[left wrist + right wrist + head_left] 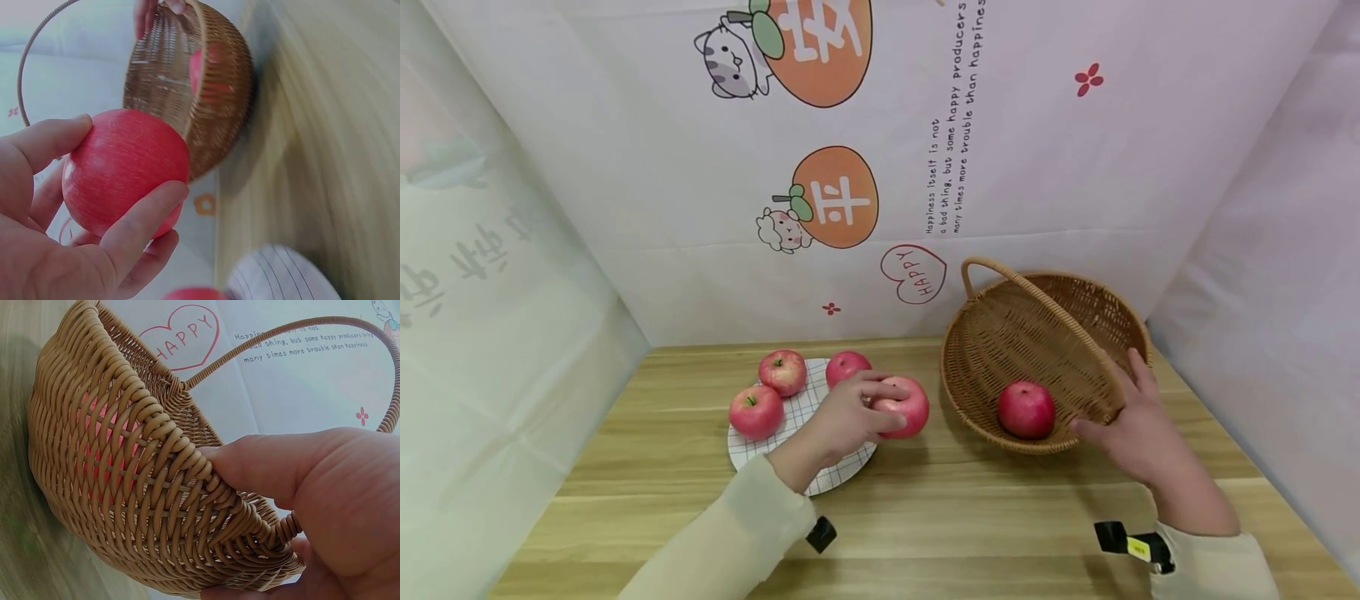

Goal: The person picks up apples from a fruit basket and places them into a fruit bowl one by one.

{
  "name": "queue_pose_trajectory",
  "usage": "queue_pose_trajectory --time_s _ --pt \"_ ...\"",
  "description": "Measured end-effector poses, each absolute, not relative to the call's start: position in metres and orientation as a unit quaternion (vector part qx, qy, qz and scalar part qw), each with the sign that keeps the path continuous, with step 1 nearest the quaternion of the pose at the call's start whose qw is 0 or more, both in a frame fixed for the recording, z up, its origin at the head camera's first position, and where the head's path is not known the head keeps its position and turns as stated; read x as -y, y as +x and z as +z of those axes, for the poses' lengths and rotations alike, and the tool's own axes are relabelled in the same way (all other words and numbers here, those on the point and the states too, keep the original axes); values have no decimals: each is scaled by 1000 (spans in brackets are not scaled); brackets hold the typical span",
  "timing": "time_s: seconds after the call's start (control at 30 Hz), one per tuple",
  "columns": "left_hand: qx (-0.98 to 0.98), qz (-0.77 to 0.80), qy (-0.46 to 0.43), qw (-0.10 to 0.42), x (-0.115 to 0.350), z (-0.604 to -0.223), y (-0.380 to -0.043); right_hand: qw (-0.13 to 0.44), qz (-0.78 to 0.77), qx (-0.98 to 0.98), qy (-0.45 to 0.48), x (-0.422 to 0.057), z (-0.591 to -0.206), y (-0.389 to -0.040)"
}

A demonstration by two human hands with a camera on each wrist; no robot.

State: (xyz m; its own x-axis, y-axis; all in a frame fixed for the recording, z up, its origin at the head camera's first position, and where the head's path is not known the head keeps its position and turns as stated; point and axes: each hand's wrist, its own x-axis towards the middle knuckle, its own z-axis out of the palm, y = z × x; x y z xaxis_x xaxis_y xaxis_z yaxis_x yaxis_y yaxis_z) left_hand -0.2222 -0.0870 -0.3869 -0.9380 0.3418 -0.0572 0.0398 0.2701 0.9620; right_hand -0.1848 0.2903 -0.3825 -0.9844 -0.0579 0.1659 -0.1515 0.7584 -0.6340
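My left hand (844,417) grips a red apple (125,169), thumb and fingers spread round its sides, above the right edge of the plate. To its right a brown wicker basket (1045,325) with an arched handle tilts toward me. One apple (1026,410) lies inside it, near the front wall. My right hand (1138,429) holds the basket's right side where the handle meets the rim. In the right wrist view the thumb lies over the braided rim (194,456), with fingers under the basket's outside.
A round white plate (752,454) with a grid pattern lies left of centre on the wooden table (970,533). On it sit a front-left apple (756,412), a back-left apple (783,372) and another apple (847,367) behind my left hand. A printed cloth (1000,167) hangs behind.
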Motion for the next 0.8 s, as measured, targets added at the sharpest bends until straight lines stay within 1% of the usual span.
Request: queue_pose_trajectory --time_s 0.23,0.57,0.8 --pt "-805 570 102 131 122 -401 -212 70 341 936 59 -291 -383 -185" --pt "-832 546 51 84 157 -419 -199 62 340 937 55 -290 -382 -184" --pt "-870 489 41 42 170 -428 -196 62 345 935 52 -290 -383 -185"
